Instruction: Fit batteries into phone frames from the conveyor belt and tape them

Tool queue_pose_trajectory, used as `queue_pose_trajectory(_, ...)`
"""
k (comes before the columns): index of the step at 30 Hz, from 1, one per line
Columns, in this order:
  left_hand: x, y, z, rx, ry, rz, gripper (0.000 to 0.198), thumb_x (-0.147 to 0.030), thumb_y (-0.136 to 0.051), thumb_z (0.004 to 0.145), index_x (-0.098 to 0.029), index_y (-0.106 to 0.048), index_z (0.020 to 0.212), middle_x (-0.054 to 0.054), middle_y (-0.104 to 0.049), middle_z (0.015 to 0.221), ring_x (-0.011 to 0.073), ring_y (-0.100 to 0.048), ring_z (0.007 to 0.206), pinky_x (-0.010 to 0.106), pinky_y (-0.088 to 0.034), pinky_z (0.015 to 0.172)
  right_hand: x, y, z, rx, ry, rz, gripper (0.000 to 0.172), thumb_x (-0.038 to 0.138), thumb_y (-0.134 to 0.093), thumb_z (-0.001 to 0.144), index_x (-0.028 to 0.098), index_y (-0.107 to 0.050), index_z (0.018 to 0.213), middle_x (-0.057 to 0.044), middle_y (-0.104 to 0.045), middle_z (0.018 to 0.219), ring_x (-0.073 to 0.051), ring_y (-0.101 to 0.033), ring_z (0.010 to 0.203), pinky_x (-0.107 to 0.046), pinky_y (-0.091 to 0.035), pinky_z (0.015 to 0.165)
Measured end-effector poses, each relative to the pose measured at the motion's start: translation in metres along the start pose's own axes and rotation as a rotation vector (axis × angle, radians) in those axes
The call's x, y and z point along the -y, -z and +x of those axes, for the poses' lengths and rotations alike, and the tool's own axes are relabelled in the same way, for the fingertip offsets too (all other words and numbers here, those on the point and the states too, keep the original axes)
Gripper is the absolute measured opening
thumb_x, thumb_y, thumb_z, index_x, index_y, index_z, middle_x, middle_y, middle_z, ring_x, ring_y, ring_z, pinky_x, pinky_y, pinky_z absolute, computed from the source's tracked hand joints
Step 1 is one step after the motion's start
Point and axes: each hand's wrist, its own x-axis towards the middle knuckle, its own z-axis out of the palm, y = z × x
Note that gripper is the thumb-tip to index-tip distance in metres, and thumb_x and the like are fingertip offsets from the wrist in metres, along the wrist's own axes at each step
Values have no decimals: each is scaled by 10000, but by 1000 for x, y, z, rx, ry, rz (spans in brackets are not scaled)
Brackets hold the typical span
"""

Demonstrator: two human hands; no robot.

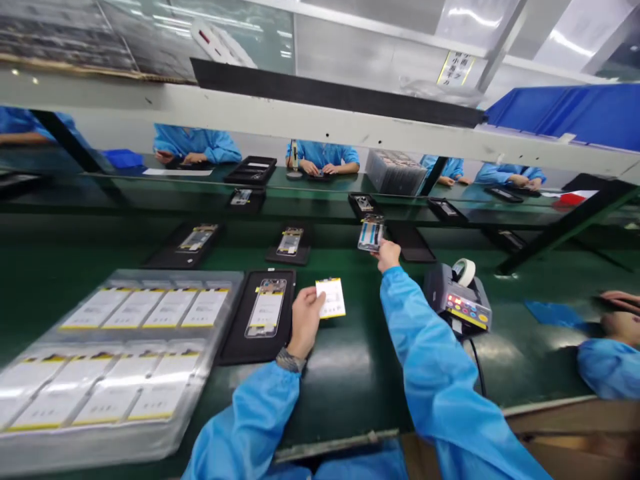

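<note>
My left hand (306, 321) pinches a flat white phone battery (331, 298) with yellow edges, held over the green bench. Further out, my right hand (388, 255) grips a phone frame (371, 233) by its near end; blue strips show inside it. That frame is tilted above the bench, beside a black tray (411, 241). Left of my left hand, another phone frame (267, 308) with a white battery in it lies in a black tray (231, 343). A clear plastic tray (200, 393) at the left holds several white batteries (167, 308) in two rows.
A tape dispenser (457, 300) with lit buttons stands right of my right forearm. More trays with phone frames (290, 242) lie on the farther strip. A shelf beam (300, 110) crosses overhead. Co-workers in blue sleeves (345, 155) sit opposite; another person's hands (623, 320) are at the right.
</note>
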Motion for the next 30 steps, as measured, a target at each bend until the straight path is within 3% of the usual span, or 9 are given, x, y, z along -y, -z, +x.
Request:
queue_pose_trajectory(5,-24,11,4,-11,-74,56,515,-432,-872,607,-167,-574,933,53,-747,783,219,-718,709,309,-550,668,-67,8,-131,207,-129,104,141,255,-600,758,150,-674,815,-41,-700,714,-194,-662,650,-285,-548,573)
queue_pose_trajectory(9,-15,14,5,21,-42,159,461,-409,-859,618,-164,-582,893,58,-735,754,214,-699,660,312,-543,628,-98,24,-189,351,-185,249,201,363,-664,721,179,-664,801,-30,-716,765,-195,-665,711,-287,-544,655)
queue_pose_trajectory(19,-3,17,9,73,-87,312,401,-404,-820,684,-169,-578,901,58,-718,747,209,-669,662,296,-506,611,-94,33,-211,409,-167,325,321,479,-724,749,195,-647,879,-28,-716,810,-207,-673,750,-330,-542,747)
queue_pose_trajectory(24,-5,20,3,-11,-326,667,262,-339,-778,758,-178,-650,922,-12,-614,718,124,-507,594,238,-372,571,-90,35,-217,441,-194,355,349,508,-724,769,198,-644,908,-30,-718,821,-209,-676,743,-328,-541,718)
queue_pose_trajectory(27,-6,21,1,-71,-406,796,343,-325,-814,727,-187,-636,986,-26,-578,756,124,-509,636,239,-388,615,-85,36,-221,441,-193,396,379,519,-743,774,188,-640,926,-35,-721,836,-210,-678,753,-327,-538,721)
queue_pose_trajectory(30,-6,20,3,-96,-363,711,549,-368,-844,685,-182,-596,1139,14,-644,924,124,-549,677,252,-438,658,-80,38,-224,449,-205,444,396,526,-761,776,186,-631,933,-38,-722,838,-216,-681,769,-328,-537,722)
